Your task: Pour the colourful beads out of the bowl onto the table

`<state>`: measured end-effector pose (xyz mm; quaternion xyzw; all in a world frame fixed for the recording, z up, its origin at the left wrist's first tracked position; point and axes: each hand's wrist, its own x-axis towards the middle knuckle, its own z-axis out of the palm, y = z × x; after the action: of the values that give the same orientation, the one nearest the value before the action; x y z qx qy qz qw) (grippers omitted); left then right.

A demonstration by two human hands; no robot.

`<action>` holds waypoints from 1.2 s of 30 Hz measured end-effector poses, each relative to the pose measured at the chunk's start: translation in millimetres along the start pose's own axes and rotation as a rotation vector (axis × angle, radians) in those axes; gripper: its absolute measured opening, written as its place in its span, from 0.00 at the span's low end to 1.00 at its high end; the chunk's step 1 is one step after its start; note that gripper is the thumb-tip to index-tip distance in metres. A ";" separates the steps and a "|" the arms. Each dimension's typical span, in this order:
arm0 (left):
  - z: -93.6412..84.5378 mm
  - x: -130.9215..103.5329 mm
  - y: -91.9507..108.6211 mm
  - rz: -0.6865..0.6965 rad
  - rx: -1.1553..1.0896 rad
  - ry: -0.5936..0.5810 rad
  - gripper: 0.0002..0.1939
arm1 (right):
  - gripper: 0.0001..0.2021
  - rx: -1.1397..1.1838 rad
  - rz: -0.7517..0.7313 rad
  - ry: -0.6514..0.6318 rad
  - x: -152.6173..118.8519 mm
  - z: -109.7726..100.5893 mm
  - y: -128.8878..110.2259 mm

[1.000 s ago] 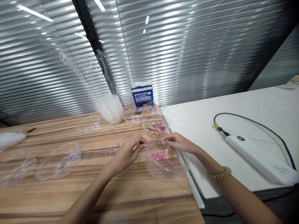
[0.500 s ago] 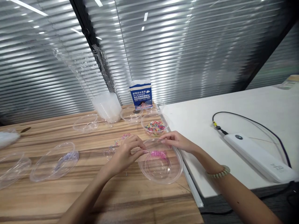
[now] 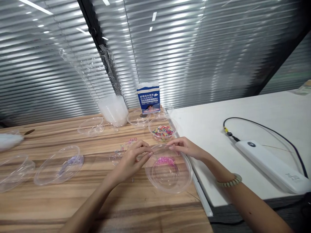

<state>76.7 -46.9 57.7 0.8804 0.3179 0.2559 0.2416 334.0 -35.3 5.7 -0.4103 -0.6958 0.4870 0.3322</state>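
Observation:
A clear plastic bowl (image 3: 170, 183) with pink pieces (image 3: 166, 161) inside stands near the wooden table's right edge. My left hand (image 3: 137, 157) is closed at the bowl's upper left rim, thumb and fingertips pinched on something too small to make out. At the far rim is my right hand (image 3: 184, 147), its fingers curled together; whatever it holds is hidden. Just beyond the hands sits a bowl of multicoloured pieces (image 3: 162, 132). Small pink and pale pieces (image 3: 128, 143) lie on the wood left of the hands.
A clear bowl with purple pieces (image 3: 70, 165) and another clear bowl (image 3: 16, 173) stand at left. Stacked containers (image 3: 113, 111) and a blue packet (image 3: 149, 98) are at the back. A white power bank (image 3: 272, 165) with a cable rests on the white table (image 3: 199, 119).
The view has shifted slightly. My left hand has moved a little closer to the bowl's rim; my right hand stays nearly in place.

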 end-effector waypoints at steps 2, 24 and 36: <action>1.5 -1.9 -0.2 -0.029 -0.008 -0.001 0.11 | 0.18 -0.001 0.003 -0.016 -0.7 -0.3 -1.7; 2.7 -0.3 -48.6 -0.225 0.106 0.096 0.12 | 0.17 -0.003 -0.001 -0.066 -1.9 -0.4 -0.7; 7.0 -4.6 -74.8 -0.253 0.154 0.023 0.12 | 0.17 -0.050 0.022 -0.081 -1.3 0.1 -1.8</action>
<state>45.3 -1.0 7.2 0.8462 0.4478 0.2082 0.2003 334.1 -36.8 7.3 -0.4061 -0.7162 0.4893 0.2878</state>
